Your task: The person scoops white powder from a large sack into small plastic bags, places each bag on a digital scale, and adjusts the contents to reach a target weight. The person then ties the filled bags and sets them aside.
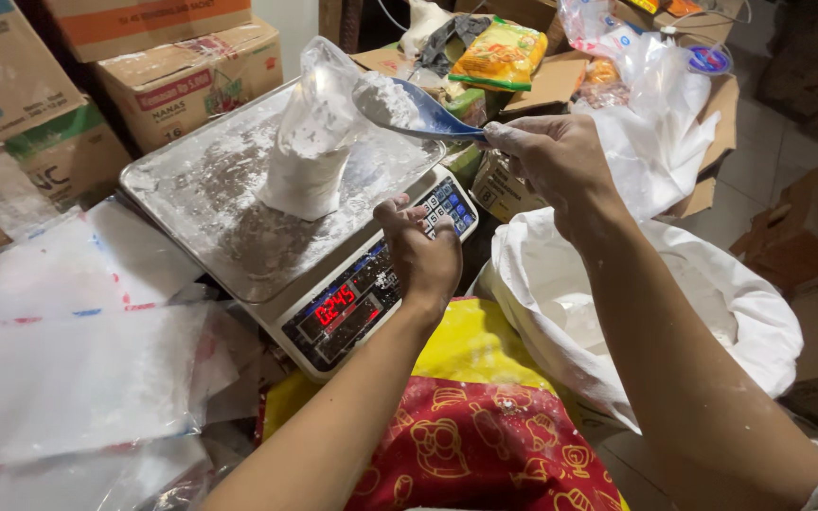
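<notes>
Right now, gripping the handle end of a blue scoop (pixel 428 114) in the right hand (pixel 556 156), fingers clamped tight around it, and tipping its heaped load of white powder (pixel 385 95) toward the open mouth of a clear plastic bag (pixel 310 151). Holding the scoop level with the bag's mouth and just touching it, probably to stop powder from spilling past the rim. Standing the bag upright, part filled, near the middle of the powder-dusted steel pan (pixel 191 199) of an electronic scale (pixel 338 308), seemingly for reading the weight off the red-lit display while filling. Resting the left hand (pixel 423 255) against the front edge of the scale, beside the keypad, fingers curled in together with nothing showing between them, and staying off the pan, likely to avoid pressing on it and upsetting the reading. Having a big white sack (pixel 750 322) open just below the right forearm, close enough for dipping the scoop without reaching far. Laying a stack of flat plastic sheets or bags (pixel 68 369) to the left of the scale, near the left arm. Sitting with a red and yellow patterned cloth (pixel 485 445) spread between the arms, perhaps for catching dust. Crowding cardboard boxes (pixel 191 80) and packets behind the scale, well apart from the weighing.
</notes>
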